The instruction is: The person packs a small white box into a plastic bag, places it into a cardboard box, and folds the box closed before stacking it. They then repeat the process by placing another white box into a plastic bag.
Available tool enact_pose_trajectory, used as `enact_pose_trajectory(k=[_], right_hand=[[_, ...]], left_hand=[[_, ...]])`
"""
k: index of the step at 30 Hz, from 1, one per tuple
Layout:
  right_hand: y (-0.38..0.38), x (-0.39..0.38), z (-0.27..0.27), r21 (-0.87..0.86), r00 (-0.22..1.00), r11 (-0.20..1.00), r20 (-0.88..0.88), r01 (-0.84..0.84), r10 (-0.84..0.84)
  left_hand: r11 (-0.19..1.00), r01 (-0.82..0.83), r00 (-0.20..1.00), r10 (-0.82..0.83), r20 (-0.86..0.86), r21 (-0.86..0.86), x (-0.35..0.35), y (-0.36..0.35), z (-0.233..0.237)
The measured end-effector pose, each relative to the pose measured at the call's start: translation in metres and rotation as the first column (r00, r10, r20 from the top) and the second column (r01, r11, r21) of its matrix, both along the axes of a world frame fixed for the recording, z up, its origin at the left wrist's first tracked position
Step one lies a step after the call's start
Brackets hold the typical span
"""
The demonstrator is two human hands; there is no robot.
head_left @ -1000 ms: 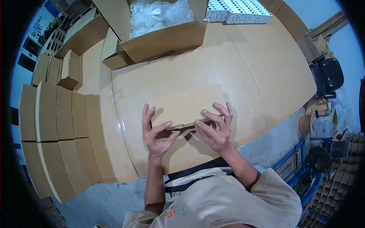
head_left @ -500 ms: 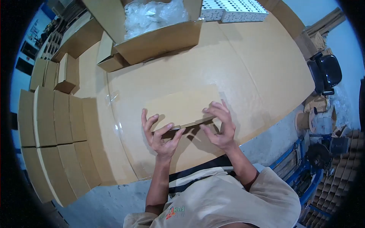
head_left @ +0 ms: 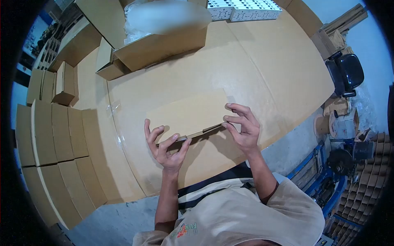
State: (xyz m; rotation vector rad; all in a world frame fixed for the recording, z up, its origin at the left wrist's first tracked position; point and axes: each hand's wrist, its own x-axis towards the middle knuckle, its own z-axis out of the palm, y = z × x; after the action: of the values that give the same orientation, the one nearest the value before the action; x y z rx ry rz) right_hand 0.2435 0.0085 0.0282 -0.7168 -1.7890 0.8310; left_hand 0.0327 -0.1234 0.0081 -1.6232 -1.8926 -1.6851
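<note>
A flat tan cardboard box (head_left: 191, 111) lies tilted in front of me on the cardboard-covered table (head_left: 271, 53). At its near left corner my left hand (head_left: 167, 147) pinches the near edge between thumb and index finger, the other fingers curled up beside the left side. On the right, my right hand (head_left: 242, 125) holds the near edge by the right corner, thumb against a finger, with another finger at the box's right side. Narrow flaps and a dark gap show along the near edge between my hands.
An open carton (head_left: 164, 51) with clear plastic wrap stands at the back. White patterned boxes (head_left: 254, 14) sit behind it to the right. Stacked brown boxes (head_left: 63, 139) line the left side. A black chair (head_left: 349, 71) is beyond the right edge.
My right hand has moved from a spread pose to a grip on the near edge at the right corner. The whole view has shifted slightly.
</note>
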Motion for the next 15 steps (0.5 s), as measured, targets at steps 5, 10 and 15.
enact_pose_trajectory(k=[5, 10, 15], right_hand=[[-0.002, 0.0, 0.024, 0.24, 0.96, 0.969, 0.28, -0.052, -0.017], [-0.021, -0.025, 0.02, 0.345, 0.935, 0.933, 0.352, -0.098, -0.032], [-0.022, -0.028, 0.001, 0.362, 0.955, 0.93, 0.292, -0.057, -0.055]], left_hand=[[1.0, -0.007, 1.0, 0.007, 0.002, -0.006, 0.0, 0.001, 0.002], [1.0, -0.019, 1.0, 0.019, 0.014, -0.002, 0.001, 0.003, 0.006], [1.0, -0.014, 0.999, 0.014, 0.031, -0.003, 0.001, 0.002, 0.004]])
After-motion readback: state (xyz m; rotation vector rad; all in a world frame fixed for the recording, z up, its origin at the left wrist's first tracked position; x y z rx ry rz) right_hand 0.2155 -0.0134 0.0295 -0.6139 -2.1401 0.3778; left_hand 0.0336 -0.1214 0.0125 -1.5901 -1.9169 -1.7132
